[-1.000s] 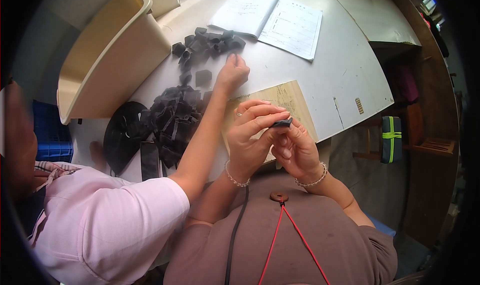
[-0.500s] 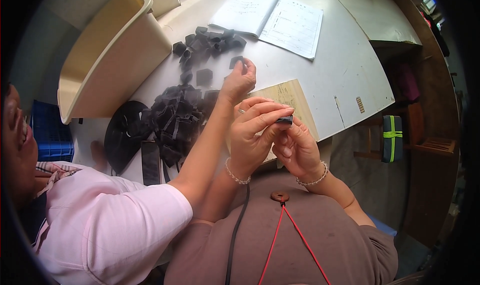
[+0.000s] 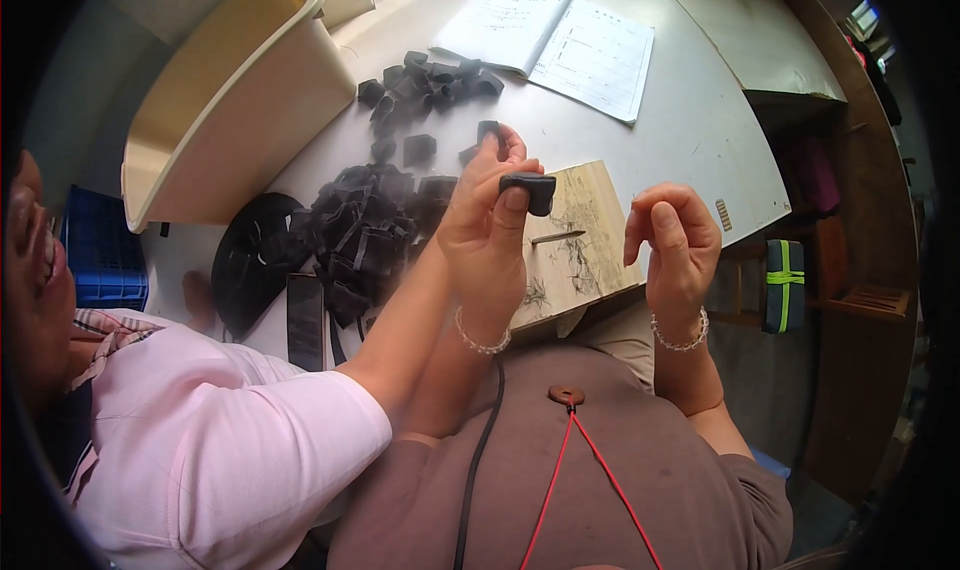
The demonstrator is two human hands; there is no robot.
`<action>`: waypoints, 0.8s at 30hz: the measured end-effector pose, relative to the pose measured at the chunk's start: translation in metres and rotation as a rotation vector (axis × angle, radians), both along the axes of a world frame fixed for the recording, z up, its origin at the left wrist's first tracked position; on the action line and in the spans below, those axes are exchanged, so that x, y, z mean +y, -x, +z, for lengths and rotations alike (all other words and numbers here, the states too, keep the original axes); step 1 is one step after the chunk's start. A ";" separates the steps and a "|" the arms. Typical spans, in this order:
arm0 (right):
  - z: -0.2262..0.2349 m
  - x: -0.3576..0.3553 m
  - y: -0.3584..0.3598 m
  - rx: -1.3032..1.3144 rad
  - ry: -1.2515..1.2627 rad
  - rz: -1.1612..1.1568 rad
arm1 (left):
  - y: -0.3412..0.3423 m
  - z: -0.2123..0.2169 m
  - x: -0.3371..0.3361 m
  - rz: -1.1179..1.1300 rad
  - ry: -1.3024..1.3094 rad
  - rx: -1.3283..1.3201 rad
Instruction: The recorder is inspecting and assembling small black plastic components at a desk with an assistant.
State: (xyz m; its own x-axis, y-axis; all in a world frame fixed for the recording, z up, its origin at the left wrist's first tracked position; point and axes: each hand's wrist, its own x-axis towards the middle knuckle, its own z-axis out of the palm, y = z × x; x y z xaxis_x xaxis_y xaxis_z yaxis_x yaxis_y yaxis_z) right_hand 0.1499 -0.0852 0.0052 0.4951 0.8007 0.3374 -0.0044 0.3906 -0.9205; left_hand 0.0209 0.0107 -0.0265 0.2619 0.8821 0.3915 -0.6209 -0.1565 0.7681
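My left hand (image 3: 490, 235) pinches a small folded black fabric piece (image 3: 530, 188) between thumb and fingers, raised over the left edge of a wooden board (image 3: 600, 195). Out to the right of the board, my right hand (image 3: 685, 245) hangs in the air. Its fingers are curled in toward the thumb; whether anything small is between them cannot be made out. On the board lie a pointed metal spike (image 3: 558, 237) and dark thread-like scraps (image 3: 580, 270). A co-worker's hand (image 3: 512, 145), just beyond my left hand, holds another black piece (image 3: 487, 130).
Loose black pieces (image 3: 430, 85) and a larger black heap (image 3: 365, 220) lie on the white table (image 3: 690, 140). An open notebook (image 3: 590, 55) is at the back. A cream bin (image 3: 240, 110) stands left, beside the co-worker in a pink shirt (image 3: 230, 440).
My hands have parted: the right moved away to the right, the left lifted the black piece up and leftward. The board's spike and dark scraps now show.
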 end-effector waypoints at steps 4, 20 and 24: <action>0.004 0.036 -0.034 -0.160 0.130 -0.013 | -0.035 -0.019 0.016 -0.042 0.180 -0.066; -0.043 0.092 -0.025 0.050 0.176 0.141 | -0.048 -0.041 0.039 0.030 0.233 0.109; -0.044 0.097 -0.024 0.088 0.145 0.117 | -0.051 -0.036 0.039 0.007 0.255 0.056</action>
State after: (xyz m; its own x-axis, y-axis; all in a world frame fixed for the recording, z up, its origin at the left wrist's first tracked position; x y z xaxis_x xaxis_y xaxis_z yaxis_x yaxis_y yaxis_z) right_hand 0.1740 0.0122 -0.0392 0.4187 0.8913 0.1742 -0.1245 0.2463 -0.9612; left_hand 0.0719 0.0495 -0.0630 0.2704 0.9523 0.1414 -0.5762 0.0424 0.8162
